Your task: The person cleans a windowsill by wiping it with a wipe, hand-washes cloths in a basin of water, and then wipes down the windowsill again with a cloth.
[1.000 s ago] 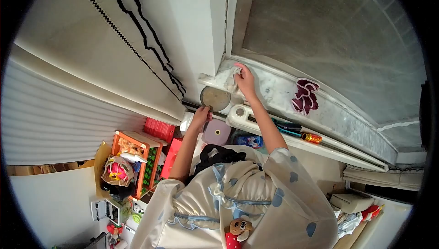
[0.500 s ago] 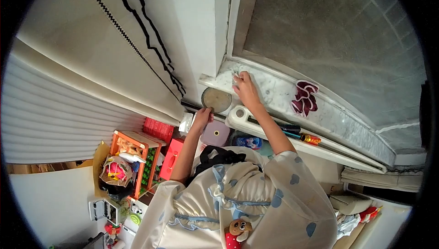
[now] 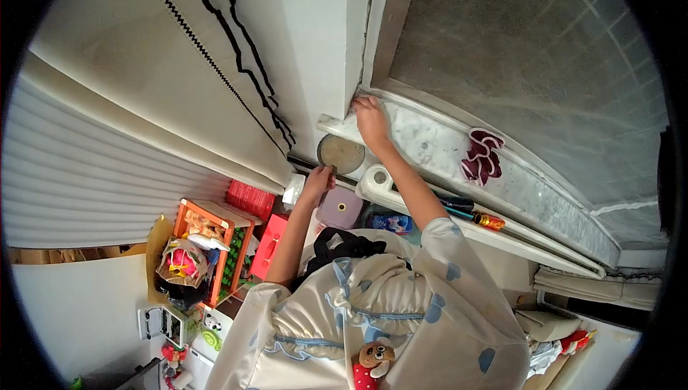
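Observation:
My left hand is closed on the near rim of a round, shallow bowl with a dark edge and a grey-beige inside. The bowl is held just below the end of the marble windowsill. At the sill's inner corner, beside the window frame, my right hand presses down with its fingers bent together. Whatever is under those fingertips is hidden. Further right on the sill lies a crumpled maroon cloth with pale edging.
A white radiator runs below the sill, with a screwdriver with a red-and-yellow handle on it. A lilac box and a red case stand lower left. An orange-framed shelf holds bags. A pale curtain hangs at left.
My right hand has moved left and away from me along the sill into the corner. My left hand still grips the bowl in nearly the same place. The view has shifted slightly.

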`<state>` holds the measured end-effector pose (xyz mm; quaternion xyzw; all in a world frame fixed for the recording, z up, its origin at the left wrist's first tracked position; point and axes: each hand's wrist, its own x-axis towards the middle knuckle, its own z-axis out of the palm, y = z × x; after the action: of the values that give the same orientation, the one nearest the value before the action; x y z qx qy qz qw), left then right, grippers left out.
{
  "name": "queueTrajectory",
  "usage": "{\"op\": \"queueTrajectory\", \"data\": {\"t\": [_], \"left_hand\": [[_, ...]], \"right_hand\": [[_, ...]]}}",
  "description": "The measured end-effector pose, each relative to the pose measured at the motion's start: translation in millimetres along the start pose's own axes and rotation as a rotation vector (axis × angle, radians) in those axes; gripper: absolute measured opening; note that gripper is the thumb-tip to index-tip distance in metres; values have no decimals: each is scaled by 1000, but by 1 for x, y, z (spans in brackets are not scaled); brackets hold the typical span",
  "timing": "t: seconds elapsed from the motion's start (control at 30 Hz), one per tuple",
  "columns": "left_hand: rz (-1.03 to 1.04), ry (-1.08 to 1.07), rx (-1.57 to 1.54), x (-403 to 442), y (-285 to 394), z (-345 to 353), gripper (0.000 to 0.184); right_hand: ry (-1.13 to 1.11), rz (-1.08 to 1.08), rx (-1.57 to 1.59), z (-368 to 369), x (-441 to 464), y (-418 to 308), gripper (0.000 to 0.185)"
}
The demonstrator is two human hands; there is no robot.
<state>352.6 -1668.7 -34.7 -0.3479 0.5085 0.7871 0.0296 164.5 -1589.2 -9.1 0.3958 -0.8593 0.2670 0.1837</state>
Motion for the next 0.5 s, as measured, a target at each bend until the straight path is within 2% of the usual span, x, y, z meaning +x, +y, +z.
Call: {"op": "queueTrajectory", "data": {"t": [0.23,0.5], "left_hand": [[-22,-7,44,4,6,3,18],[7,-8,32,5,3,6,18]], "right_hand": [[39,-101,145,-19,-26,-29,21],[-158,-148,333,-35,-46,-54,21]]}}
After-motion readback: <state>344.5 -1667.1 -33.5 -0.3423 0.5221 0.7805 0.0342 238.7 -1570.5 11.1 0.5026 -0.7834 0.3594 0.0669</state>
